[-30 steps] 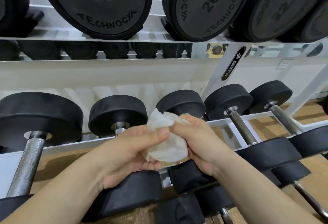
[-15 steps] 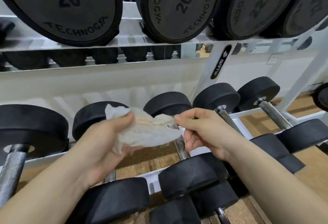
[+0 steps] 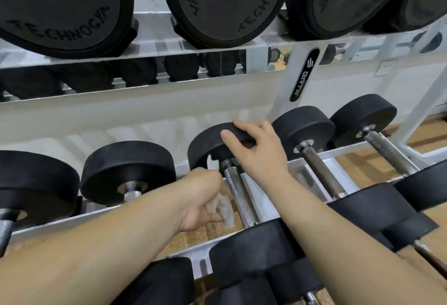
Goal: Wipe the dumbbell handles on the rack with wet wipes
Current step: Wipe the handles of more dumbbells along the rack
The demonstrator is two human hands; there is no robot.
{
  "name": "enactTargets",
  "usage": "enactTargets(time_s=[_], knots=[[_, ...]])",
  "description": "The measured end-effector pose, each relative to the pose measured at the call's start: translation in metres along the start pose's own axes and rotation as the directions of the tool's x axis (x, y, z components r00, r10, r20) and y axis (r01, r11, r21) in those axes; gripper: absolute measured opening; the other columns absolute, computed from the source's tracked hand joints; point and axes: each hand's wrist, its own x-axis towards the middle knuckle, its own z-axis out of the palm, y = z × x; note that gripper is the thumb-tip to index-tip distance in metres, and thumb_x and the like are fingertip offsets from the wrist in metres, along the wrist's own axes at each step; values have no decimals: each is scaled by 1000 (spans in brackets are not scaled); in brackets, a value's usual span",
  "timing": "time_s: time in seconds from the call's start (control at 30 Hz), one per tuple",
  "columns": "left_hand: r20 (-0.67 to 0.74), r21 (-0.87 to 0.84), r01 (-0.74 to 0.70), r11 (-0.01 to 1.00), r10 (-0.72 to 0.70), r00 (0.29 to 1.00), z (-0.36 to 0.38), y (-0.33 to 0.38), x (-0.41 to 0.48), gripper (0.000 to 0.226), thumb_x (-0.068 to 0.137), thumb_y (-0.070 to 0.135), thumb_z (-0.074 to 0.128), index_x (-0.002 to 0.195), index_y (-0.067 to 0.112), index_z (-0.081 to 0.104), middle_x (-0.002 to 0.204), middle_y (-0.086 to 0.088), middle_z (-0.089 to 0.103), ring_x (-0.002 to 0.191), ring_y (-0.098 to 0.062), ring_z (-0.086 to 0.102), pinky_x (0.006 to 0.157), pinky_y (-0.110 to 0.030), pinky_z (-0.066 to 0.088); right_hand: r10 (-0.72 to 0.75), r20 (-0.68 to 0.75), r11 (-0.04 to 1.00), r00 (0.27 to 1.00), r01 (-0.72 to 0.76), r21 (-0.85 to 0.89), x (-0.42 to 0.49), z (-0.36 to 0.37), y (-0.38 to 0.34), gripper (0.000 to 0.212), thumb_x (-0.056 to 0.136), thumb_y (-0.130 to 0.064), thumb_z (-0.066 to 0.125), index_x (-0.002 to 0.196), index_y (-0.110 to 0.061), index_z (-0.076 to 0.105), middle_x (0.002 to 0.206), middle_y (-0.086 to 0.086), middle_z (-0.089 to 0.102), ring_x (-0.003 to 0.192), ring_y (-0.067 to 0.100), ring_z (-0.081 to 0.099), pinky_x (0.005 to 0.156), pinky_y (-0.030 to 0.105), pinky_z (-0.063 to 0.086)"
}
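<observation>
A row of black dumbbells lies on the white rack. My left hand grips a crumpled white wet wipe just left of the knurled metal handle of the middle dumbbell. Whether the wipe touches the handle I cannot tell. My right hand rests on top of that dumbbell's far black head, thumb on its front face and fingers curled over the rim. A scrap of wipe shows above my left fist.
Big 20 and 22.5 dumbbells hang close overhead on the upper shelf. More dumbbells with bare handles lie to the right, others to the left. A slanted white rack post stands behind. Wooden floor shows between the rails.
Both hands were stretching the wipe open in the air. Now my left hand alone holds it bunched beside the handle, and my right hand has let go and moved onto the dumbbell head.
</observation>
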Motion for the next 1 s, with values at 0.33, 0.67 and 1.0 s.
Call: enactTargets(time_s=[0.33,0.67,1.0], knots=[[-112,-354,-115,928,80,990,32,-1,53,31,112,9,32,102,7,62,68,-13,74,61,-29,73,62,-45,61,-59,-98,998,993,61,16,4,13,18,57,74,-81,64,122,-51,70,111,-21,54,120,8,55,100,36,52],[19,-113,-35,993,38,999,29,-3,39,34,101,-9,27,101,1,60,82,-22,68,67,-33,69,54,-37,61,-62,-96,996,993,67,51,5,14,23,60,73,-84,61,123,-52,70,112,-22,53,120,8,53,102,37,51],[10,-81,-72,994,73,997,42,-2,28,37,99,-15,23,83,4,50,41,-8,56,32,-16,56,38,-24,49,-58,-70,998,996,60,34,6,12,24,56,77,-81,62,125,-53,68,114,-21,52,121,6,47,105,37,48]])
